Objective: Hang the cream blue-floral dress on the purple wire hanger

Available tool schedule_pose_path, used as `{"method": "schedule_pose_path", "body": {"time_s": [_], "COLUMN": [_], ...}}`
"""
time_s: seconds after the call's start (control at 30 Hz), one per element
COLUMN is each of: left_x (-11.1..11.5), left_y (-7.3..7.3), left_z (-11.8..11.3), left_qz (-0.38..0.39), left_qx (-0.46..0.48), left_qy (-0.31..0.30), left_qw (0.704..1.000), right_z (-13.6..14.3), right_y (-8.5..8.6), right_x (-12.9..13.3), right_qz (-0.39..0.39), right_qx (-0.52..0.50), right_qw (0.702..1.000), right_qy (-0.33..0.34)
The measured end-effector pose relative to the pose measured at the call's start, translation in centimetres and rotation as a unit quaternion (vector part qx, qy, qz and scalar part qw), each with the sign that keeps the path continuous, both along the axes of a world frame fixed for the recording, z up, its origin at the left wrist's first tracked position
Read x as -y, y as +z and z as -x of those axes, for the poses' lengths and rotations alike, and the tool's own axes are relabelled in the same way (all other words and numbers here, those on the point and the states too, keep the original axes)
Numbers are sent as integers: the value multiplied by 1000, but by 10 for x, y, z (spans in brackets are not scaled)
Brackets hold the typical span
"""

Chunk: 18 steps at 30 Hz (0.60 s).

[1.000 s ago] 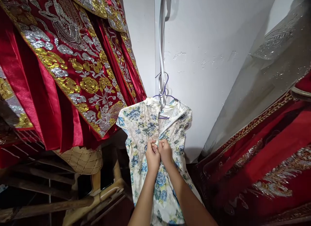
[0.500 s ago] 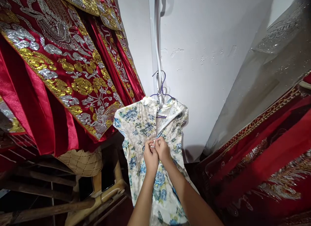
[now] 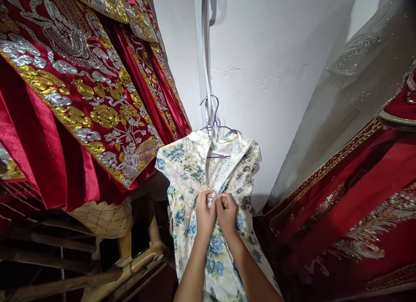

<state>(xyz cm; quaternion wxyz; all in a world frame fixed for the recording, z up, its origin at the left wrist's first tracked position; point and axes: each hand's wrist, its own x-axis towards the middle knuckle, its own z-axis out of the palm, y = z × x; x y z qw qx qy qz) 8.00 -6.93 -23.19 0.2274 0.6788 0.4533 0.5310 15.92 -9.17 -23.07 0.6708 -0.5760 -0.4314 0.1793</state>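
A cream dress (image 3: 216,245) with blue flowers hangs on a purple hanger (image 3: 214,120) in front of me. Its neckline gapes in a V, showing the pale lining and the hanger's lower bar. At the bottom of that V, my left hand (image 3: 205,209) pinches the left edge of the front opening. My right hand (image 3: 226,210) is closed beside it, fingertips gripping the right edge. The two hands almost touch. Whether a small fastener sits between the fingertips is too small to tell.
A white pole (image 3: 203,55) stands against the white wall (image 3: 260,42), with the hanger on it. Red embroidered garments (image 3: 107,98) hang at left, above a bamboo chair (image 3: 146,258). More red beaded fabric (image 3: 357,215) and a sheer veil-like cloth (image 3: 325,124) fill the right.
Both hands have moved slightly down and right on the dress front. The neckline is spread wider, and the right shoulder side has shifted outward. The view has turned a little.
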Motion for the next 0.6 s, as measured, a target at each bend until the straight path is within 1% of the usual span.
{"method": "schedule_pose_path", "body": {"time_s": [0.07, 0.17, 0.3, 0.5, 0.6], "left_x": [0, 2, 6, 11, 15], "left_y": [0, 1, 3, 7, 9], "left_z": [-2, -1, 4, 10, 9], "left_qz": [0, -4, -9, 7, 9], "left_qx": [-7, -18, -35, -84, -103], "left_qy": [1, -11, -17, -2, -4], "left_qw": [1000, 1000, 999, 996, 995], "right_z": [1, 4, 9, 7, 7], "right_y": [-2, -5, -3, 7, 7], "right_x": [1, 2, 5, 12, 15], "right_qz": [-19, -23, -24, 4, 16], "right_qx": [-28, -58, -127, -203, -285], "right_qw": [999, 998, 988, 961, 936], "right_qy": [8, 31, 82, 188, 204]}}
